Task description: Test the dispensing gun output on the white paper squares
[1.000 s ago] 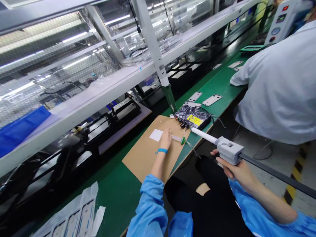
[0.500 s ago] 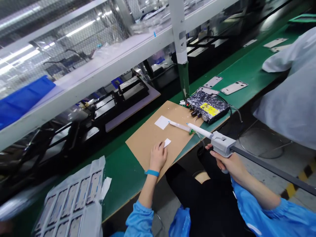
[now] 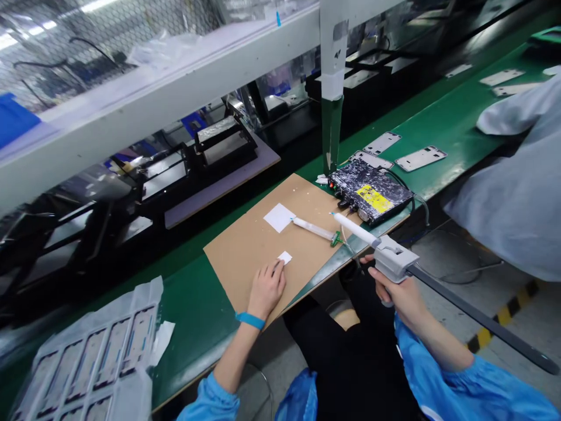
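Fingers [image 3: 276,270] of left hand [image 3: 265,289] press small white paper square [image 3: 284,257] onto brown cardboard; right hand [image 3: 401,295] grips grey pistol-shaped tool [image 3: 385,251], likely applied next.

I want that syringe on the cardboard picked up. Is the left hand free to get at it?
Probably yes: the left hand rests open on the cardboard, and only a small white slip lies before the syringe.

- The left hand [image 3: 266,287] has drawn back from the syringe [image 3: 314,228] to the near edge of the cardboard sheet [image 3: 245,251].
- A small white scrap [image 3: 284,257] now lies at its fingers [image 3: 277,270].
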Tool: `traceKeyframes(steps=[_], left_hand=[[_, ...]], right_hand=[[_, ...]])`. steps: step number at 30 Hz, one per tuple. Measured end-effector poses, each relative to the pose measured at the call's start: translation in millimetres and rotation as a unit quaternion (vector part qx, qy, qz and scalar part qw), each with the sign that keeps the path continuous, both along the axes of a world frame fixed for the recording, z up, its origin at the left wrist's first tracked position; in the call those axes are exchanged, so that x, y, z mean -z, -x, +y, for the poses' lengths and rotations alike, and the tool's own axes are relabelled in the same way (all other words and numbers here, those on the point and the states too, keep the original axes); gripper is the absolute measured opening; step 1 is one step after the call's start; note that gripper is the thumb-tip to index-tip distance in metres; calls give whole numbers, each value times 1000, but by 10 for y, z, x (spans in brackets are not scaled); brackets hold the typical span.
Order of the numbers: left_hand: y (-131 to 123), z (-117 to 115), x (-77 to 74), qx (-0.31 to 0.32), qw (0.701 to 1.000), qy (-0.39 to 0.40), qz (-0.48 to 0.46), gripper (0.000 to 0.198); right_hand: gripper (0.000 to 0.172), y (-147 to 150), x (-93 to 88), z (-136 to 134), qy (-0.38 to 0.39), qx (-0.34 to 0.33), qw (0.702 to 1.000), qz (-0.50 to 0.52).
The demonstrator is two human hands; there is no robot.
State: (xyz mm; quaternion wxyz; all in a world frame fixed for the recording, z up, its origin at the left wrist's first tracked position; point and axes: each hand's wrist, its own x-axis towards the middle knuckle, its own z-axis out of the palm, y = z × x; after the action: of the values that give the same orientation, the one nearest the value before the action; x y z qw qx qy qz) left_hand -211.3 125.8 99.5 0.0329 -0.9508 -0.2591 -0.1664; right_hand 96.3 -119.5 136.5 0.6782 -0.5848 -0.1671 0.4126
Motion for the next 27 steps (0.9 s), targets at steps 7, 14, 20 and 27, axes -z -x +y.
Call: traceKeyframes(steps=[7,14,20,27], left_hand=[[-25,121,-7,-26,990,86,-107,32],[-63,-7,-351,-80,976,196,-43,49],[-77,-306,-1023,-108,964,243,-19,50],[-1062,-150,-1698,-103,962,242,-68,32]], right_hand=[[64,-146,-115,106,10,44,999,-6],[60,-245,-165,-37,16,16,1000,-1],[63,-400,-120,-214,40,-33,999,12],[66,-604,-118,-260,27,-25,999,13]])
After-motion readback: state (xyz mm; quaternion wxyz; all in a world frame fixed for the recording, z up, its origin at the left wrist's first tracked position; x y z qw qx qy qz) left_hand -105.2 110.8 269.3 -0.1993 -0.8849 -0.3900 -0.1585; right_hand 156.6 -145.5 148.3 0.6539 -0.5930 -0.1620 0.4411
